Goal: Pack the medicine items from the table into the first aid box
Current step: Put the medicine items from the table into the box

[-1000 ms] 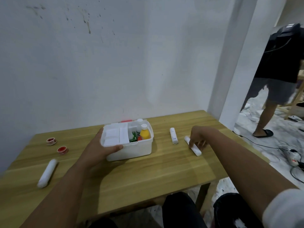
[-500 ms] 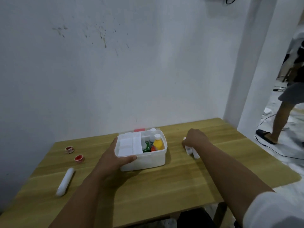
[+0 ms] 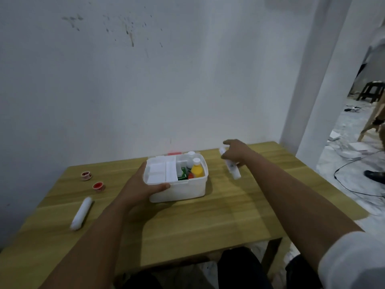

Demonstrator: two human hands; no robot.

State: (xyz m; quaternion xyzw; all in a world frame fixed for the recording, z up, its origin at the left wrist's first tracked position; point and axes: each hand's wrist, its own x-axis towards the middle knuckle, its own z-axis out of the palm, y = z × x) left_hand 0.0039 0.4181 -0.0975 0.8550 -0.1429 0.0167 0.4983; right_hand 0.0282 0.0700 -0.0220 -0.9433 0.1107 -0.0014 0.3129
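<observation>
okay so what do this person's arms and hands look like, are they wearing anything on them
Both hands are bare: no gloves, rings or watch visible on the left hand or the right hand. The forearms are uncovered. A white sleeve covers the right upper arm. No left sleeve is in view.

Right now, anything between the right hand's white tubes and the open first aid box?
Nothing visible. The right hand has the white tubes just right of the first aid box, with bare table between. The box is open-topped; its right compartment already holds bottles.
</observation>
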